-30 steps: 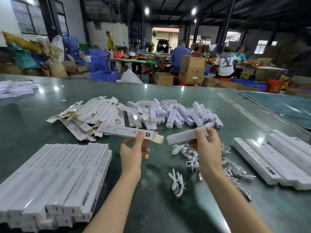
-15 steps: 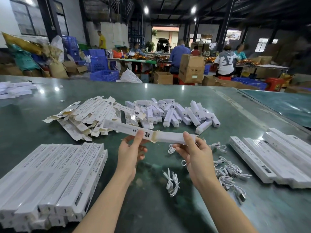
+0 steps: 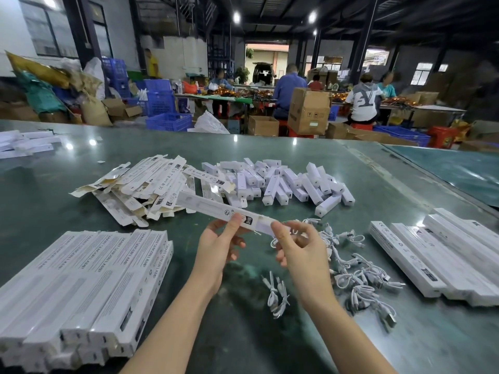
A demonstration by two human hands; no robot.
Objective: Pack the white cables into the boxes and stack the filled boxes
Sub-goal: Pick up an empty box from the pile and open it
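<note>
Held the long box point(image 3: 216, 209) up off the green table point(image 3: 243, 346) with the left hand point(image 3: 216, 252), thumb and fingers pinching it near its open end, likely to keep it still. Pinched the white inner piece point(image 3: 266, 227) with the right hand point(image 3: 302, 252), fingers curled round it, right at that open end and partly inside, probably for sliding in. Could not tell if a cable sat in it. Left the loose white cables point(image 3: 359, 276) on the table just right of the long box and below it, near enough to grab next. Kept the flat empty boxes point(image 3: 140, 184) and the short white pieces point(image 3: 283, 182) behind the long box, within reach. Lined up the neat stack of boxes point(image 3: 89, 279) to its left, likely the done ones.
</note>
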